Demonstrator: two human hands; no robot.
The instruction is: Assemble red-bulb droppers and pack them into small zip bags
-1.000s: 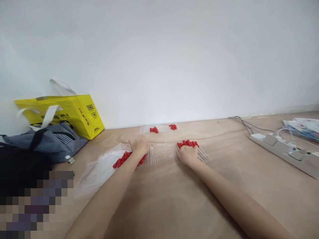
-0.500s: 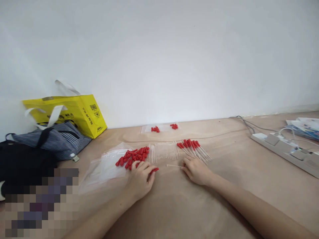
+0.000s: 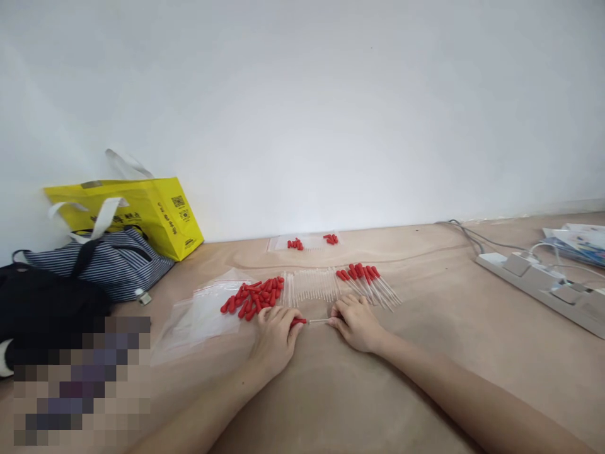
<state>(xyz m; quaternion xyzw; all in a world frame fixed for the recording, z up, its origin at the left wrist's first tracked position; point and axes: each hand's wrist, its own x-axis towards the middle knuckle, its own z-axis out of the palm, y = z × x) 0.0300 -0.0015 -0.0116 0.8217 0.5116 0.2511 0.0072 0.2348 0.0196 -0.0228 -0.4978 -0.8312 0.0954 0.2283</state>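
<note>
Between its fingertips my left hand (image 3: pixel 278 337) pinches a red rubber dropper bulb (image 3: pixel 299 321), its open end facing right. My right hand (image 3: pixel 355 323) is closed on a thin clear dropper tube (image 3: pixel 319 321) that points left. The tube's end lies very close to the bulb's mouth; I cannot tell if they touch. Beyond my left hand lies a pile of loose red bulbs (image 3: pixel 250 296). A row of clear tubes (image 3: pixel 312 285) is spread out ahead of both hands. To its right, several droppers with red bulbs fitted (image 3: pixel 368 280) lie side by side.
Clear plastic bags (image 3: pixel 208 315) lie left of the pile. Another bag (image 3: pixel 312 243) with red bulbs on it is near the wall. A yellow bag (image 3: pixel 165 217), a striped bag (image 3: pixel 113 265) and a black bag (image 3: pixel 42 315) stand left. A power strip (image 3: pixel 543 290) lies right.
My left hand has shifted slightly right with the bulb, which has turned level. My right hand has moved left with the tube, bringing the two ends close together.
</note>
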